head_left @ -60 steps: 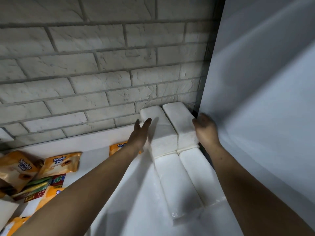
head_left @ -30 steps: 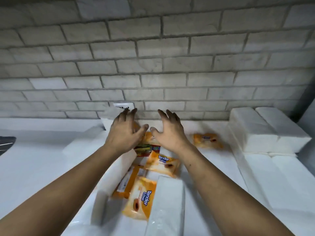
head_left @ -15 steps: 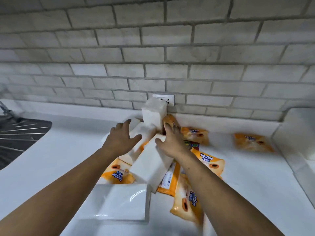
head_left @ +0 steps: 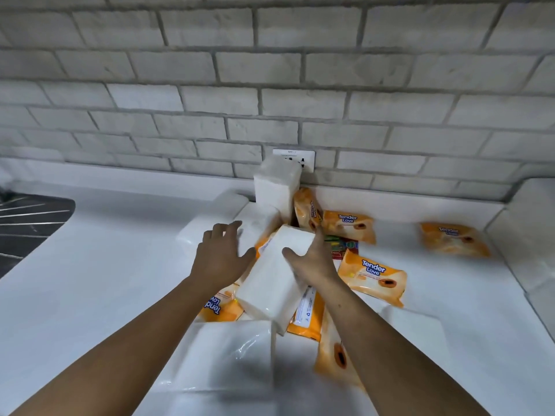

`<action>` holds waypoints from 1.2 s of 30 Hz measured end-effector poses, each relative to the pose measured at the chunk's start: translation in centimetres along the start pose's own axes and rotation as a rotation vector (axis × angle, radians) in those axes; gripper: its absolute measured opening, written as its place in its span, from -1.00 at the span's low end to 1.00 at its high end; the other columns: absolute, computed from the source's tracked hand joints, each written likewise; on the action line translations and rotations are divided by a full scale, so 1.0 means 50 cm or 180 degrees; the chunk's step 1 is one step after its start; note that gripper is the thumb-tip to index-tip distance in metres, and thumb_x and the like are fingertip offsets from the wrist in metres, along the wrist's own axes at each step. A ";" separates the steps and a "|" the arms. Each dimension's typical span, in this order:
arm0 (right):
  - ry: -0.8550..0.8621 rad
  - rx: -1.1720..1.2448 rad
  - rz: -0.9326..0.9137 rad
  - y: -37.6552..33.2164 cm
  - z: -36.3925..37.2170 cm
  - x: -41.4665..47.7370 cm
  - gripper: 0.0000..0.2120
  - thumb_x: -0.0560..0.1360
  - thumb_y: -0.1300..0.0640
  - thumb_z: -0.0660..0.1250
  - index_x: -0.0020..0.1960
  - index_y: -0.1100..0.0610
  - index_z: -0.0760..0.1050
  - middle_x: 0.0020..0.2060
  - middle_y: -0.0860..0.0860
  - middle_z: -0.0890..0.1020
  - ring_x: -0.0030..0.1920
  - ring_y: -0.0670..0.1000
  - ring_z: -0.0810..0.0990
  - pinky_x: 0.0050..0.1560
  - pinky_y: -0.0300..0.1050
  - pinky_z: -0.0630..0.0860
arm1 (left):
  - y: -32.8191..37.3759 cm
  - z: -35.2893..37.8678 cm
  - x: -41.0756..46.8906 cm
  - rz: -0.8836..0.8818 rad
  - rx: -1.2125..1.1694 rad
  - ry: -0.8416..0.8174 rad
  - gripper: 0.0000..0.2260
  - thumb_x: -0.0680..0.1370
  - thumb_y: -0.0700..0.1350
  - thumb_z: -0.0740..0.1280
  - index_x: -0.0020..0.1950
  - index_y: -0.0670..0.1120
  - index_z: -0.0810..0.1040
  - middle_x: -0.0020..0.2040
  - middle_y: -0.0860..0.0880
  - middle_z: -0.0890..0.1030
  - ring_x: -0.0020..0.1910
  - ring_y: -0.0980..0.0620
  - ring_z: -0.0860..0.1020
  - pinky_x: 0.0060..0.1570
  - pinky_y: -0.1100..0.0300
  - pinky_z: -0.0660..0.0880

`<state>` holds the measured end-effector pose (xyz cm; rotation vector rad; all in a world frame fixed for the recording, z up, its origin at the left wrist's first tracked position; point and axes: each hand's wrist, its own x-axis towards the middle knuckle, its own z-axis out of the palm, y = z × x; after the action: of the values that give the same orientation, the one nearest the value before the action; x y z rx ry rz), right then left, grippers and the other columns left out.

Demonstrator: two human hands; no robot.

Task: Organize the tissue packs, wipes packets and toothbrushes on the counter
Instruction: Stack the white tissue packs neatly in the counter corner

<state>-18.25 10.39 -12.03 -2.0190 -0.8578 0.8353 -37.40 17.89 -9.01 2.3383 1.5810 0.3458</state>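
Right hand now has its fingers wrapped round the tissue pack; left hand stays spread loose just beside it.

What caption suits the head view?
Right hand grips a white tissue pack, left hand beside it, over orange wipes packets on counter.

Tissue pack: plain white, glossy clear wrap. Wipes packets: orange fading to pale yellow, blue-and-white "Tender Love" logo, orange fruit print with dark centre; toothbrush pack: red, green and yellow, too blurred for detail. Wall: off-white bricks in running bond, grey mortar; counter white, sink black with pale streaks.
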 end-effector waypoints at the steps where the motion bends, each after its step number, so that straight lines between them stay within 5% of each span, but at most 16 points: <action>1: 0.0003 0.0192 0.0139 0.003 0.000 0.003 0.07 0.34 -0.20 0.53 0.65 -0.09 -0.03 0.42 0.10 0.40 0.34 0.17 0.51 0.30 0.09 0.54 | 0.003 0.003 0.002 0.0060 -0.0009 0.0038 -0.35 0.56 0.19 0.40 0.59 0.02 0.34 0.47 -0.15 0.42 0.43 -0.25 0.38 0.32 -0.08 0.41; 7: -0.0125 0.0998 0.0904 0.024 -0.008 0.010 -0.04 0.32 -0.17 0.60 0.52 0.04 0.15 0.27 0.05 0.56 0.19 0.16 0.59 0.09 0.15 0.64 | 0.004 0.015 0.004 0.0196 -0.0158 0.0015 -0.38 0.54 0.22 0.38 0.55 0.05 0.38 0.45 -0.11 0.44 0.40 -0.20 0.39 0.33 -0.04 0.39; 14: 0.0212 0.1252 0.0777 -0.003 -0.001 0.008 0.15 0.02 -0.31 0.55 0.53 -0.09 0.22 0.30 0.05 0.53 0.22 0.17 0.58 0.16 0.22 0.63 | 0.026 0.007 -0.013 0.0434 -0.0648 -0.0595 -0.26 0.43 0.48 0.25 0.53 0.15 0.35 0.35 0.03 0.51 0.35 -0.03 0.48 0.27 0.00 0.48; 21: 0.0395 0.1339 0.0576 -0.051 -0.029 0.003 -0.29 0.27 -0.22 0.57 0.30 -0.05 0.36 0.03 -0.06 0.49 0.08 0.12 0.59 0.13 0.17 0.65 | 0.069 -0.003 -0.019 0.0550 -0.0353 -0.1206 0.07 0.28 0.49 0.43 0.66 0.20 0.03 0.38 0.02 0.43 0.34 -0.05 0.49 0.29 0.01 0.48; 25: 0.0494 0.1727 0.0302 -0.061 -0.067 0.003 -0.17 0.19 -0.37 0.54 0.34 -0.05 0.40 0.18 -0.03 0.59 0.11 0.07 0.65 0.12 0.13 0.66 | 0.100 -0.019 0.002 0.0374 -0.0976 -0.0925 -0.03 0.30 0.34 0.50 0.62 0.22 0.14 0.31 0.03 0.53 0.26 -0.05 0.55 0.25 -0.01 0.54; 28: 0.0438 0.2039 0.0006 -0.057 -0.112 -0.005 -0.50 0.48 -0.17 0.49 0.29 -0.06 0.35 0.12 -0.10 0.60 0.04 -0.07 0.63 0.12 0.00 0.61 | 0.126 -0.032 0.011 0.0115 -0.1833 -0.0826 -0.25 0.44 0.20 0.54 0.56 0.27 0.27 0.25 0.04 0.56 0.17 -0.02 0.61 0.06 0.08 0.56; 31: 0.0318 0.2005 -0.0087 -0.053 -0.146 -0.017 -0.54 0.51 -0.11 0.43 0.36 -0.03 0.47 0.12 -0.07 0.67 0.09 0.03 0.68 0.22 0.12 0.61 | 0.162 -0.038 0.017 -0.0074 -0.2647 -0.0883 -0.41 0.49 0.15 0.51 0.46 0.29 0.36 0.15 -0.03 0.64 0.02 0.01 0.69 -0.11 0.13 0.58; 36: 0.0004 0.2395 -0.0400 -0.027 -0.243 -0.049 -0.64 0.61 0.08 0.34 0.40 -0.04 0.51 0.15 0.04 0.72 0.11 0.14 0.72 0.17 0.18 0.65 | 0.280 -0.017 0.007 0.0030 -0.3101 -0.1031 -0.45 0.49 0.17 0.47 0.45 0.20 0.40 0.17 -0.02 0.67 0.07 -0.03 0.70 0.03 -0.03 0.66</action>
<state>-10.52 4.33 -4.36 -1.2926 -0.5424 0.9106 -25.55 13.38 -3.00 1.5353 0.9214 0.5480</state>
